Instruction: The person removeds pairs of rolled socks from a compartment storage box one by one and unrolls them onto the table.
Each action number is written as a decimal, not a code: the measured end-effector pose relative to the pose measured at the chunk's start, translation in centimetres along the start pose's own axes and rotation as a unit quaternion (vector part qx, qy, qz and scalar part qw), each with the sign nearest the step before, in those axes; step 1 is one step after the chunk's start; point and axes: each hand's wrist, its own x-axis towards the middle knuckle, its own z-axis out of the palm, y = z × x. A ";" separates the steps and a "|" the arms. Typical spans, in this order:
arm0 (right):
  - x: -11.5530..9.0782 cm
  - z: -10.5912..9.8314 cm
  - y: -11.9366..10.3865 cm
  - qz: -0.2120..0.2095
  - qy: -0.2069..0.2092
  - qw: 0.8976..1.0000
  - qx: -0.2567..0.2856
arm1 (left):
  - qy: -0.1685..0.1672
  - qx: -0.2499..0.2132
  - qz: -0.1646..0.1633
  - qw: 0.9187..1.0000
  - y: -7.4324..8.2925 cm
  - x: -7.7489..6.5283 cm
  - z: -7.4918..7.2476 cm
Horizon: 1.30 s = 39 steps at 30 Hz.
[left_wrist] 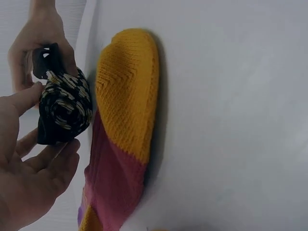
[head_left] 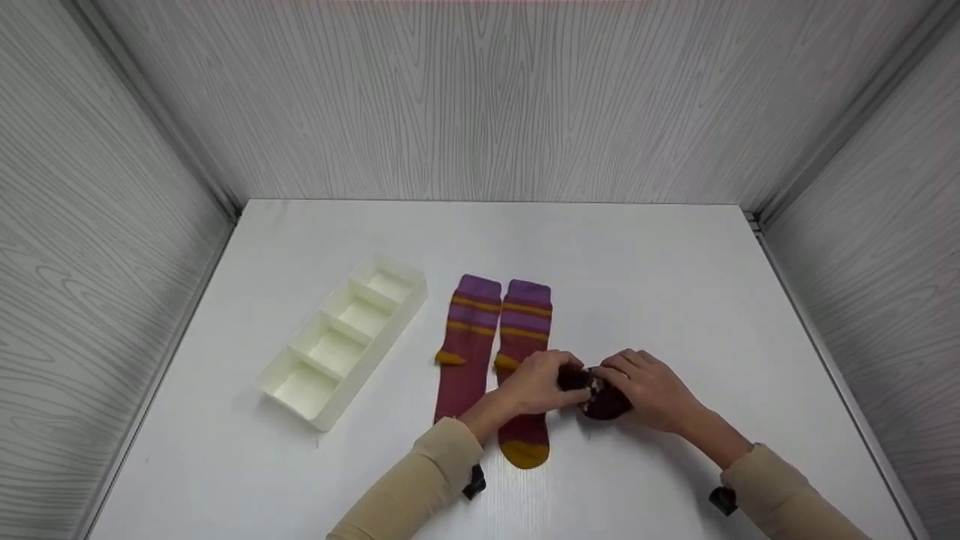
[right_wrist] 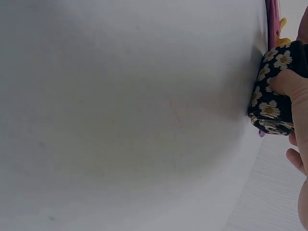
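Head view: two striped socks [head_left: 471, 337] flat, side by side on the white table [head_left: 660, 285]; these serve as landmark. Tray [head_left: 379, 350], four compartments in a row, set at a slant left of the socks. Dark roll [head_left: 607, 406] just right of the socks, between both hands. Left hand [head_left: 538, 382], its forearm across the socks, has thumb and fingers curled about the roll's near-sock end; right hand [head_left: 651, 390], farther right of the socks, bends its fingers over the other end. Left wrist view: roll seen end-on beside a mustard sock toe, coiled layers showing, pale pattern on black. Left thumb and fingers partly spread, tips on opposite sides of the roll; right fingers curled round it. Right wrist view: daisies on the roll's side, socks just beyond it; right thumb presses the fabric, remaining fingers partly hidden.
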 end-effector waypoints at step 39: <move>-1.0 -0.4 0.1 0.054 0.024 0.998 0.012 | 0.015 0.165 0.042 0.985 0.8 0.6 0.3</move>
